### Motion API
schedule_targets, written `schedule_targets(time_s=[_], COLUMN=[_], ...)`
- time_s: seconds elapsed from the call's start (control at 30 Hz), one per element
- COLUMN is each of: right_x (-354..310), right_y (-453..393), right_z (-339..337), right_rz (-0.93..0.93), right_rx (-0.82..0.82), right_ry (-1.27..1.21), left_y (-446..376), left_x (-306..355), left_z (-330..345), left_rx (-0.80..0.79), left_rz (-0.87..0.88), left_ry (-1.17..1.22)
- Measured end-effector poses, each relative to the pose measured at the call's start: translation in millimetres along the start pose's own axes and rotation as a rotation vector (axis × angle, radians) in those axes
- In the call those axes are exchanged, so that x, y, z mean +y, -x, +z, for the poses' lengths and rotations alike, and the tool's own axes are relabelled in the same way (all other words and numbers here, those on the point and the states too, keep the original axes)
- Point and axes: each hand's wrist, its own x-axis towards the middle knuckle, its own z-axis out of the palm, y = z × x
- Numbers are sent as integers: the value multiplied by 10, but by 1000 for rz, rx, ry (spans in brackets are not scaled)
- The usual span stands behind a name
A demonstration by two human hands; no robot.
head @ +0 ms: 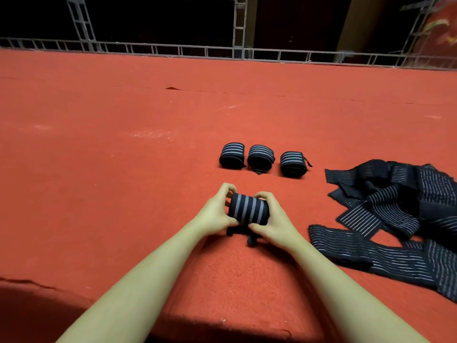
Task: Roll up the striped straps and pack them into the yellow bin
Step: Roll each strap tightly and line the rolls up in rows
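A rolled strap [248, 211], dark navy with grey stripes, sits on the red carpet between my hands. My left hand [217, 211] grips its left end, fingers curled over the top. My right hand [273, 222] grips its right end, thumb low at the front. A short dark tail of the strap [252, 240] pokes out beneath the roll. Three finished rolls [232, 155] [261, 158] [293, 164] stand in a row just beyond. A heap of unrolled striped straps [400, 219] lies to the right. No yellow bin is in view.
Red carpet [123, 169] covers the whole floor, with a raised fold near me at the bottom left. A metal truss rail [222, 52] runs along the far edge, with upright trusses and dark panels behind it.
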Motion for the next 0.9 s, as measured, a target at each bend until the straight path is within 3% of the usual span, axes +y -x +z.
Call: schedule_targets(time_s=[0.13, 0.23, 0.37, 0.43, 0.57, 0.73, 0.9], right_x=[49, 112, -46, -105, -105, -182, -203], right_y=[-53, 46, -9, -69, -76, -53, -32], right_z=[24, 22, 37, 33, 70, 88, 78], right_rz=[-141, -57, 135, 170, 338, 383, 410], right_rx=[51, 37, 133, 147, -18, 45, 123], right_ry=[220, 203, -63, -37, 103, -30, -60], left_y=[-3, 44, 109, 148, 181, 176, 164], left_x=[-19, -53, -93, -83, -9, 42, 139], left_z=[63, 59, 42, 62, 93, 139, 232], left_rx=[124, 127, 138, 178, 290, 310, 241], left_rz=[73, 90, 65, 52, -114, -207, -446], left_ry=[-102, -141, -157, -187, -60, -191, -45])
